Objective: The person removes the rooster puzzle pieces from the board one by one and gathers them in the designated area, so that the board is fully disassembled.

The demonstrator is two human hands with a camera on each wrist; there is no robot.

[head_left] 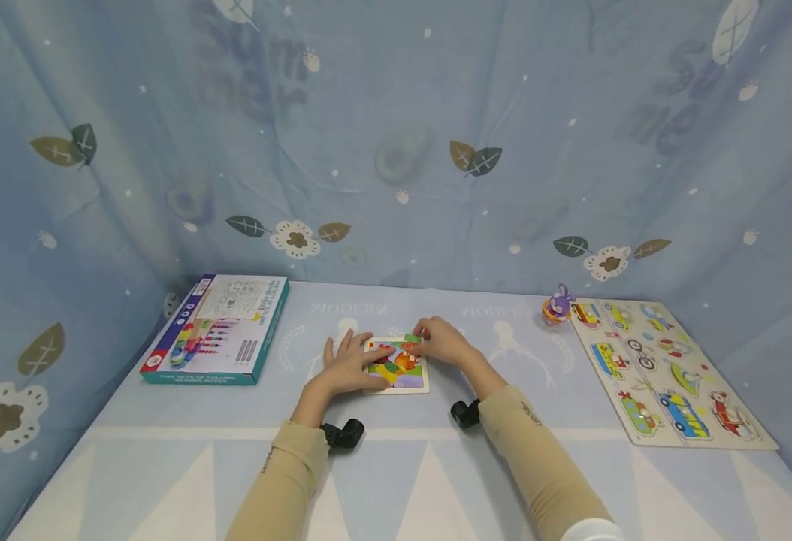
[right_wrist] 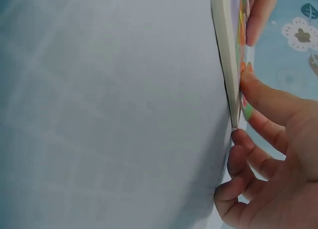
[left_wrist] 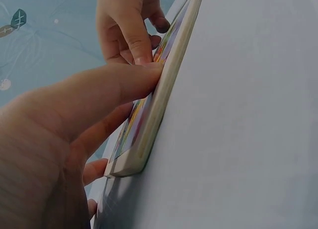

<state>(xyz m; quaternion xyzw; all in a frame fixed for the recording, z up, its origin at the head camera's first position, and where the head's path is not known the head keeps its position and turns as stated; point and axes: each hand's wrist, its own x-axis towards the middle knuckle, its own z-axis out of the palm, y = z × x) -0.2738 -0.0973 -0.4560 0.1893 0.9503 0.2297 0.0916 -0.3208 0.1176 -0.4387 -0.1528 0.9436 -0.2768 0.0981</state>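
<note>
A small square picture puzzle (head_left: 406, 391) in a pale wooden frame lies flat on the table. My left hand (head_left: 350, 368) rests across its left side with the fingers spread. In the left wrist view the left thumb (left_wrist: 134, 82) presses on the edge of the frame (left_wrist: 166, 95). At the upper right corner, my right hand (head_left: 445, 342) pinches a colourful puzzle piece (right_wrist: 249, 112) between thumb and forefinger, its other fingers curled beside the frame. The piece is mostly hidden by the fingers, and I cannot tell how far it sits in the frame.
A boxed toy set (head_left: 234, 330) lies at the back left. To the right lies a wooden vehicle puzzle board (head_left: 653, 376), with a small purple rabbit figure (head_left: 558, 304) by its far left corner. A patterned blue curtain (head_left: 396, 150) hangs behind the table.
</note>
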